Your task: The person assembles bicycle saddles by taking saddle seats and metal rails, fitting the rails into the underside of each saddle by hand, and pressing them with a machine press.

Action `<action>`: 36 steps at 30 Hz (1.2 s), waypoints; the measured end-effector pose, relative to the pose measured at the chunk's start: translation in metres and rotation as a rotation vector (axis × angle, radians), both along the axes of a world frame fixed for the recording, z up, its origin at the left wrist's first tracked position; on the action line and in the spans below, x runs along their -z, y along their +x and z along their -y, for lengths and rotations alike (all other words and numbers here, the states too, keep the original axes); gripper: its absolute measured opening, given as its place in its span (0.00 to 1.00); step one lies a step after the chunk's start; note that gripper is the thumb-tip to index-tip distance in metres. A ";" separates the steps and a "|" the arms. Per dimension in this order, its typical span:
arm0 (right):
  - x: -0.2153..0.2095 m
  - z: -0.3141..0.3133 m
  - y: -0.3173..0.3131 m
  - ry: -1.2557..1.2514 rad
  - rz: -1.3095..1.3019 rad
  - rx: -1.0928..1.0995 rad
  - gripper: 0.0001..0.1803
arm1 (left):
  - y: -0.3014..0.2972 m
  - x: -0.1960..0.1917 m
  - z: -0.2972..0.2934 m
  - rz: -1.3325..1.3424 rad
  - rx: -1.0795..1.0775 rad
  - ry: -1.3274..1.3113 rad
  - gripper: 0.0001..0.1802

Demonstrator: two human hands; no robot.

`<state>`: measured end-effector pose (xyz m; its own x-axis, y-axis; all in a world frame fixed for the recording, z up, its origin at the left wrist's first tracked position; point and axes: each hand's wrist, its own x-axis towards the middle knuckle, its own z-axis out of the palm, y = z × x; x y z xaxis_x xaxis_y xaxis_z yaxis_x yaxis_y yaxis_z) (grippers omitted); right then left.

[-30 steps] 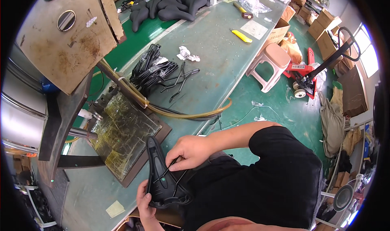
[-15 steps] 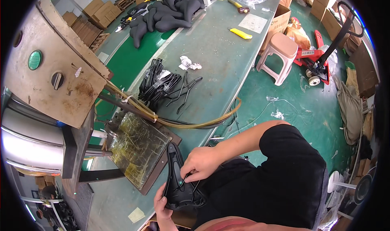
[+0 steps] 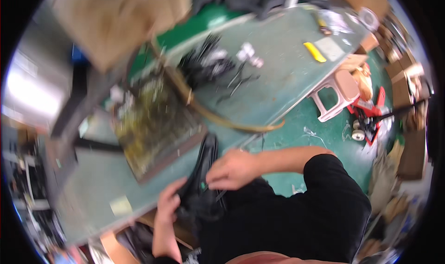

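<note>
A black bicycle saddle (image 3: 195,189), underside up, is held close to my body at the table's near edge, its narrow nose pointing away. My left hand (image 3: 169,202) grips its left side near the wide end. Over the middle of the saddle, my right hand (image 3: 234,169) has its fingers closed on a thin black saddle rail (image 3: 219,196), partly hidden and smeared by motion. A small green spot shows on the saddle beside the right fingertips. More black rails (image 3: 204,62) lie in a heap on the table, with a few loose ones beside it.
Beyond the saddle stands a machine plate (image 3: 153,125) covered in yellowed film, with a tan hose (image 3: 222,121) curving past it. A yellow-handled cutter (image 3: 315,52) and crumpled paper (image 3: 249,54) lie on the table. A stool (image 3: 337,93) and a red pallet truck (image 3: 371,113) stand at the right.
The view has swung, so the table and machine appear turned and blurred. Both hands keep hold of the saddle and rail; the saddle stands more steeply tilted.
</note>
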<state>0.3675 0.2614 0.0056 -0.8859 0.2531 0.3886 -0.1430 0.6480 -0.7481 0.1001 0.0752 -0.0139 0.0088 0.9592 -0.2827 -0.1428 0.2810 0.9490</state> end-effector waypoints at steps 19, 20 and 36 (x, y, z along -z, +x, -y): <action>-0.012 0.007 -0.035 0.055 0.143 -0.173 0.11 | -0.007 0.012 0.019 0.142 -0.070 0.078 0.39; -0.010 0.005 -0.041 0.047 0.155 -0.181 0.11 | -0.010 0.015 0.021 0.122 -0.058 0.041 0.46; -0.003 0.019 -0.079 0.198 0.103 -0.326 0.13 | -0.011 0.033 0.026 0.307 -0.058 0.113 0.31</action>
